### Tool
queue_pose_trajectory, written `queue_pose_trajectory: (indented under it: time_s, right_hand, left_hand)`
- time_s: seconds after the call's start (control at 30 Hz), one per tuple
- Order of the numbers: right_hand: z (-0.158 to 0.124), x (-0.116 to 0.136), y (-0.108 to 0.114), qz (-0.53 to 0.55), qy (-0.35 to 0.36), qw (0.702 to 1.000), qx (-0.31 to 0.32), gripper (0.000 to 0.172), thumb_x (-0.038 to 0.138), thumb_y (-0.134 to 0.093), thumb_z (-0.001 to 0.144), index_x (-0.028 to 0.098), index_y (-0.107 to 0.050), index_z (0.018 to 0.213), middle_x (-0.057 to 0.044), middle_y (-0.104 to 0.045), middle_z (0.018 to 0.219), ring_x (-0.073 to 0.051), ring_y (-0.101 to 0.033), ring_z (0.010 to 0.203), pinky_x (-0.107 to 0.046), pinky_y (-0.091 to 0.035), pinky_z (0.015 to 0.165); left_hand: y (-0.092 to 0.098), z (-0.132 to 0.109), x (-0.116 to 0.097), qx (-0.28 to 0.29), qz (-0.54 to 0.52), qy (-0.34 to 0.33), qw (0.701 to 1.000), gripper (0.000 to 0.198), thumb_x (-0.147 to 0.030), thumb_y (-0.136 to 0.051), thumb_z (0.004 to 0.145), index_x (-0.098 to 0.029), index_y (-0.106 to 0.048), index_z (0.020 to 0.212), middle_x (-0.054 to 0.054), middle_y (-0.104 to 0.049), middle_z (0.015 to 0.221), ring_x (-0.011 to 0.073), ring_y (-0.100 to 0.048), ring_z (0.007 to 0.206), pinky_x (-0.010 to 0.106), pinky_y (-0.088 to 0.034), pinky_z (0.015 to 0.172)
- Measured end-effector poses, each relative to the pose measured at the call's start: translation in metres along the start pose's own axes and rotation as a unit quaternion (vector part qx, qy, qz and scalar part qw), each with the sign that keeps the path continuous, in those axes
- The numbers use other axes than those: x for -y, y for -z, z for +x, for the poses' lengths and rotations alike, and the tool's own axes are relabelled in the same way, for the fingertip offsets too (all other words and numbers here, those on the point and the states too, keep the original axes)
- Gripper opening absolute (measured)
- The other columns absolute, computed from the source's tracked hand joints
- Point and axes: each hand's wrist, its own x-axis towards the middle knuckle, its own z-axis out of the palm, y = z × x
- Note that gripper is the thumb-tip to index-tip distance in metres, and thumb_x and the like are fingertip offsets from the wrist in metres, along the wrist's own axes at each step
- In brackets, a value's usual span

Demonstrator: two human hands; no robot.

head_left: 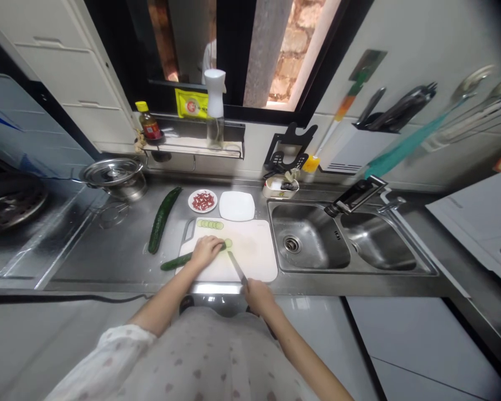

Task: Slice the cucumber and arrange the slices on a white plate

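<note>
My left hand (206, 250) lies closed over a green cucumber (176, 261) on the white cutting board (250, 253), pressing it down near its cut end. A fresh slice (228, 243) lies just beyond my fingers. My right hand (256, 293) grips the handle of a knife (236, 266), whose blade points up and left toward the cucumber's cut end. Several cucumber slices (211, 224) sit in a row along the board's far edge. A second, whole cucumber (164, 218) lies on the steel counter to the left.
Behind the board stand a small plate of chopped red pieces (202, 201) and a white plate (236, 205). A double sink (317, 240) with a faucet (354, 196) is on the right. A steel pot (114, 177) stands at the back left, bottles on a shelf above.
</note>
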Motion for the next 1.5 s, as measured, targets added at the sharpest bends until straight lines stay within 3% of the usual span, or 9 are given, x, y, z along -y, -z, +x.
queue_pose_trajectory:
  time_s: [0.7,0.93,1.2,1.33,1.5]
  right_hand:
    - [0.009,-0.006,0.016,0.050,-0.025,0.997,-0.061,0.030,0.028,-0.037,0.097,0.016,-0.064,0.100,-0.011,-0.070,0.101,-0.018,-0.063,0.093,-0.024,-0.033,0.067]
    - [0.014,-0.011,0.018,0.069,-0.029,0.995,-0.069,0.031,0.026,-0.036,0.097,0.015,-0.064,0.101,-0.011,-0.070,0.103,-0.018,-0.063,0.094,-0.024,-0.033,0.068]
    - [0.018,-0.016,0.016,0.076,-0.039,0.994,-0.073,0.031,0.027,-0.036,0.097,0.015,-0.065,0.099,-0.010,-0.070,0.101,-0.017,-0.062,0.092,-0.023,-0.033,0.068]
    - [0.018,-0.018,0.017,0.083,-0.041,0.993,-0.075,0.030,0.027,-0.037,0.097,0.015,-0.065,0.098,-0.010,-0.070,0.100,-0.017,-0.062,0.091,-0.024,-0.032,0.067]
    - [0.019,-0.020,0.019,0.083,-0.049,0.993,-0.072,0.030,0.027,-0.038,0.097,0.016,-0.065,0.100,-0.010,-0.070,0.101,-0.017,-0.062,0.092,-0.023,-0.033,0.067]
  left_hand:
    - [0.004,0.000,-0.012,-0.003,0.004,0.052,0.999,0.029,-0.038,-0.053,0.088,-0.025,-0.066,0.110,0.006,-0.066,0.105,0.0212,-0.057,0.102,0.034,-0.042,0.091]
    - [0.003,0.014,-0.028,0.037,0.073,0.058,0.995,0.034,-0.039,-0.054,0.085,-0.025,-0.063,0.115,0.008,-0.063,0.108,0.0260,-0.054,0.103,0.039,-0.037,0.090]
    - [-0.013,0.034,-0.044,0.083,0.167,0.092,0.978,0.019,-0.031,-0.055,0.082,-0.017,-0.067,0.088,0.014,-0.062,0.102,0.0298,-0.051,0.103,0.044,-0.032,0.089]
    - [-0.016,0.040,-0.046,0.085,0.138,0.123,0.979,0.016,-0.029,-0.055,0.082,-0.017,-0.066,0.086,0.014,-0.063,0.102,0.0300,-0.053,0.103,0.045,-0.032,0.088]
    - [-0.013,0.049,-0.044,0.083,0.058,0.180,0.978,0.008,-0.024,-0.058,0.081,-0.021,-0.062,0.088,0.005,-0.068,0.088,0.0235,-0.058,0.092,0.040,-0.034,0.088]
